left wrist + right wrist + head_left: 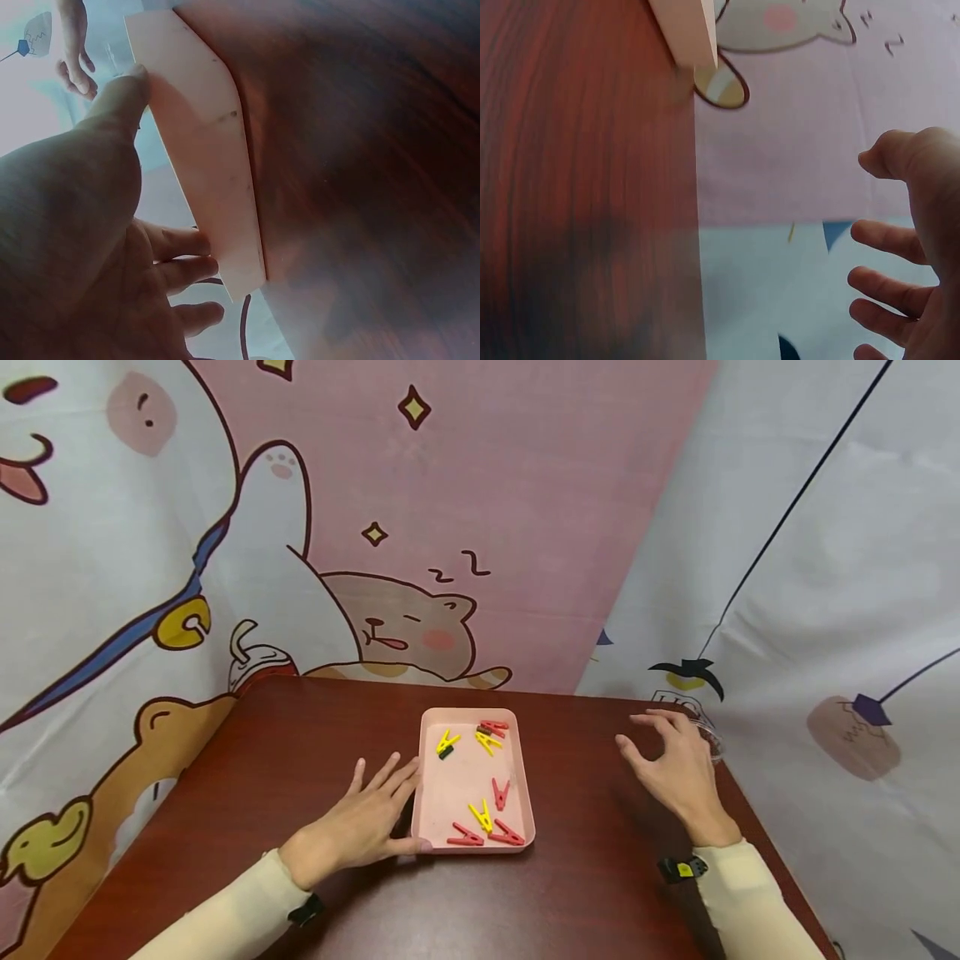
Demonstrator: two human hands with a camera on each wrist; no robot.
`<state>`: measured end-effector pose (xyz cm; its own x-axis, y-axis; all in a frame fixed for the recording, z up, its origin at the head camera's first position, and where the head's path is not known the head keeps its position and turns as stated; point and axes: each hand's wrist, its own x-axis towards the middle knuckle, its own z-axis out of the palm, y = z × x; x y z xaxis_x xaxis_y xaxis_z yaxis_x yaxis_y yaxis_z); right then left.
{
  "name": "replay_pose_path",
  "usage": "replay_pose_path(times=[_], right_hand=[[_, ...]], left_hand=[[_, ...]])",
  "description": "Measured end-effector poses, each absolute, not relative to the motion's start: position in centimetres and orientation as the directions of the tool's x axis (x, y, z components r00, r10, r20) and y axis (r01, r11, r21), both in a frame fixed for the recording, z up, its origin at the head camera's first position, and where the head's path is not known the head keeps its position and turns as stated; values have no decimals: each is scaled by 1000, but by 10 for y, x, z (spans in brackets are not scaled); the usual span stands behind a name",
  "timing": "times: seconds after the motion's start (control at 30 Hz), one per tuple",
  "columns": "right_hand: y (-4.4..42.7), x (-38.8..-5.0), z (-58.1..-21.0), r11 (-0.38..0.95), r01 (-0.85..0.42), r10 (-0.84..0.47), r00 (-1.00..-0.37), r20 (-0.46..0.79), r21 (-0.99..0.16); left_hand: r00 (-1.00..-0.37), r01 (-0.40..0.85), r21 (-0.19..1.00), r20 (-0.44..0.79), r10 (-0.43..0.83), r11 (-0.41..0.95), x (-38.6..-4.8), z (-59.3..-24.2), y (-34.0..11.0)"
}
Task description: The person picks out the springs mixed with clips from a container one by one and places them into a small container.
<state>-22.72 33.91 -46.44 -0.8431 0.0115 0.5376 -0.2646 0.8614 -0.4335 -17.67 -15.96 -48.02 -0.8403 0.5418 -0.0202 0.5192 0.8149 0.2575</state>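
A pink tray point(465, 777) lies on the brown table, holding several red and yellow clips, such as a red clip point(500, 793) and a yellow clip point(481, 817). The left hand point(360, 827) touches the tray's left side with spread fingers, its thumb at the near left corner. The left wrist view shows that hand point(97, 202) against the tray's wall point(206, 135). Above the table's right part is the right hand point(678, 768), fingers apart and slightly bent, holding nothing visible; the right wrist view shows the same hand point(922, 247) away from the tray point(690, 34).
Just behind the right hand a clear round object point(712, 742) is partly hidden near the table's right edge. Small dark pieces point(446, 752) lie by the clips in the tray's far part. A cartoon-printed cloth point(525, 527) hangs behind the brown table point(585, 827).
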Motion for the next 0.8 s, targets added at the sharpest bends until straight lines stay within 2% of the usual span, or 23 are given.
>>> replay_pose_path(times=[0.2,0.43,0.8], right_hand=[[308,-228,-468,853,-328,-56,-830,555,-406],[279,-229,-474,859,-345,-111,-846,521,-377],[235,-240,-471,841,-409,-191,-836,514,-353]], left_hand=[[-841,518,245,-25,540,819,-177,-480,-161],[-839,520,250,-28,543,817,-180,-479,-158],[-834,523,248,-49,550,815,-180,-474,-158]])
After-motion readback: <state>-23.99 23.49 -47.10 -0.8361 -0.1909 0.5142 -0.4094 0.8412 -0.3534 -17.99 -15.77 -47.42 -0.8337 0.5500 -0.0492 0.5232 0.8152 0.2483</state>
